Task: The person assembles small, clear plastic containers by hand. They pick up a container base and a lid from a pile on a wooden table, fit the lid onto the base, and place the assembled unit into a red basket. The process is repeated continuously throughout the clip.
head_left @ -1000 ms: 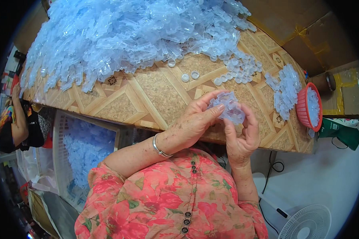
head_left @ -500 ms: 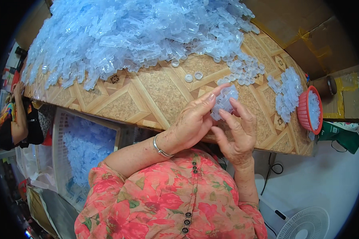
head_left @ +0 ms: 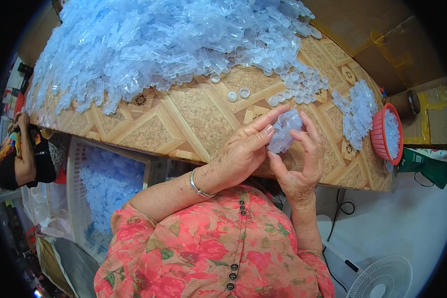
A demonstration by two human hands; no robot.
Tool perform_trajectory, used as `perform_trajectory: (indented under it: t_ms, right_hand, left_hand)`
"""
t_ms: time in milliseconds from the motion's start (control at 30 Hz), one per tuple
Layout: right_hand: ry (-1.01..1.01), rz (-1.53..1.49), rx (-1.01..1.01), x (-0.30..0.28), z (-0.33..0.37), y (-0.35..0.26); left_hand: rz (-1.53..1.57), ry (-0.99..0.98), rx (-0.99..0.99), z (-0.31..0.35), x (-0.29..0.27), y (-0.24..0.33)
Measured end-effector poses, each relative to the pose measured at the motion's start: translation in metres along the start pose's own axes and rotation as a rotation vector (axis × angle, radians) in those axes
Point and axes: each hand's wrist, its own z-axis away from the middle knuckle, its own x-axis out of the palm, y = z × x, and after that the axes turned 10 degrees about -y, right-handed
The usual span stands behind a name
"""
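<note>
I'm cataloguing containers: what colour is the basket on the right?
The basket is red; head view.

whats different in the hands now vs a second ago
The bunch of clear plastic pieces has turned from slanted to more upright between the left hand and right hand, which opened somewhat midway and has closed in again. Unchanged: the big heap of plastic pieces, small round caps, red plastic basket.

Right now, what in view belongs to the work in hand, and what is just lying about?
Seems to belong:
clear plastic pieces between left hand and right hand
big plastic pile
round clear pieces
red basket

Seems incidental:
white fan
brown cardboard
</note>
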Motion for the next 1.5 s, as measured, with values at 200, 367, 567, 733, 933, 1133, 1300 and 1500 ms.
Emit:
perform_trajectory:
  t_ms: [200, 367, 567, 733, 933, 1133, 1300, 1500]
  right_hand:
    - [0.008, -0.051, 0.055, -0.003, 0.003, 0.007]
    - [-0.004, -0.111, 0.144, -0.001, 0.006, 0.004]
    - [-0.053, -0.079, 0.168, -0.002, 0.006, 0.007]
    - [-0.031, -0.021, 0.122, -0.003, 0.005, 0.007]
    - [-0.017, 0.013, 0.067, -0.001, 0.006, 0.010]
    - [0.000, 0.014, 0.066, -0.003, 0.006, 0.004]
    - [0.039, 0.089, 0.031, -0.004, 0.011, -0.002]
    - [0.127, 0.081, -0.013, -0.004, 0.022, -0.013]
  left_hand:
    - [-0.082, -0.027, 0.004, 0.000, 0.003, 0.000]
    - [-0.138, -0.051, -0.002, 0.000, 0.003, 0.000]
    - [-0.136, -0.060, -0.007, 0.001, 0.003, -0.001]
    - [-0.147, -0.067, -0.040, 0.003, 0.003, 0.001]
    - [-0.216, -0.100, -0.034, 0.003, 0.000, 0.001]
    - [-0.474, -0.118, -0.053, 0.007, 0.001, 0.005]
    - [-0.577, -0.143, -0.053, 0.012, 0.009, 0.007]
    - [-0.674, -0.174, -0.052, 0.023, 0.021, 0.006]
